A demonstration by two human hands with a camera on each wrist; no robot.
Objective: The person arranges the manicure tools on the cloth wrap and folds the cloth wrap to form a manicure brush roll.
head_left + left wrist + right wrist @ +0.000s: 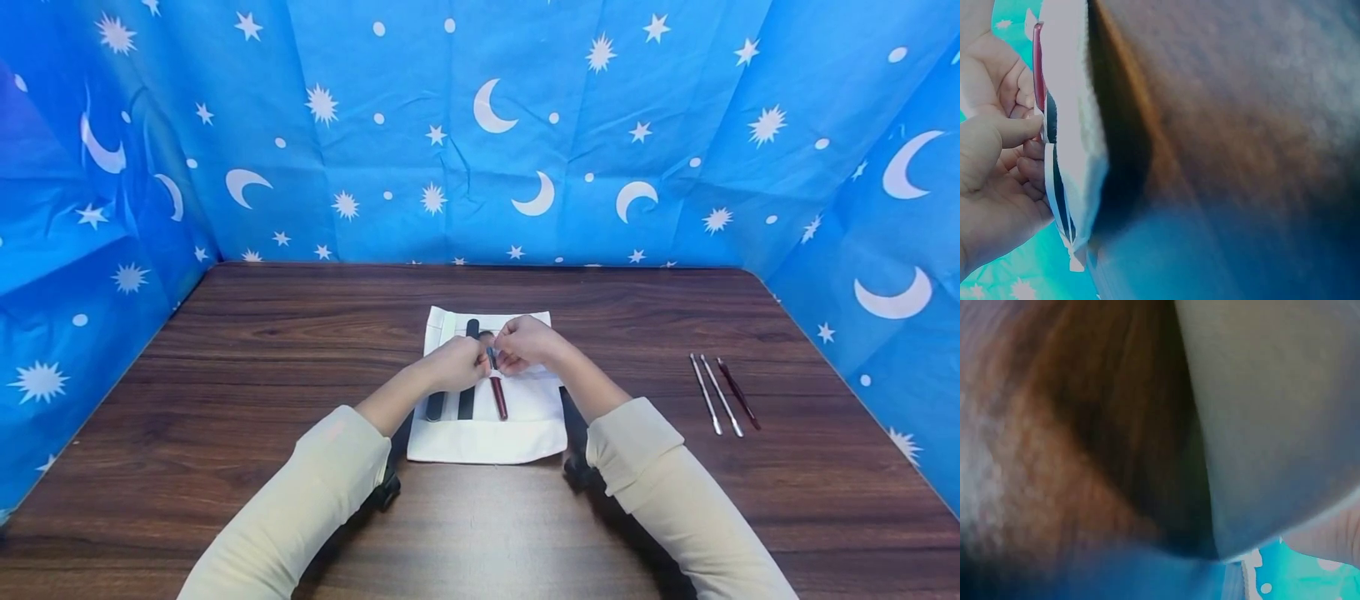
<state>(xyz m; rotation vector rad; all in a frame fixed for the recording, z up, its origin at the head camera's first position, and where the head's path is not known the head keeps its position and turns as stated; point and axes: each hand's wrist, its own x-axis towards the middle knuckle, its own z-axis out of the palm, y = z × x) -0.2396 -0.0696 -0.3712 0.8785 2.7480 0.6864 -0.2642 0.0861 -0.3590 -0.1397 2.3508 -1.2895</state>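
A white cloth tool roll (487,442) lies spread on the table. On it rests a brush with a dark red handle (499,400), its bristle end (486,337) pointing away from me. A white elastic band (495,373) crosses the brush between my hands. My left hand (455,364) pinches at the band from the left, thumb against fingers; the left wrist view shows its thumb (1022,130) beside the red handle (1038,69). From the right, my right hand (527,340) has curled fingers meeting at the same band. Its fingertips are partly hidden.
Left of the brush, a black flat file (467,404) and another dark tool (435,407) lie in the roll. Two silver tools (707,396) (723,396) and a dark red tool (738,393) lie on the right of the table (262,350). A blue curtain (420,75) surrounds the far side.
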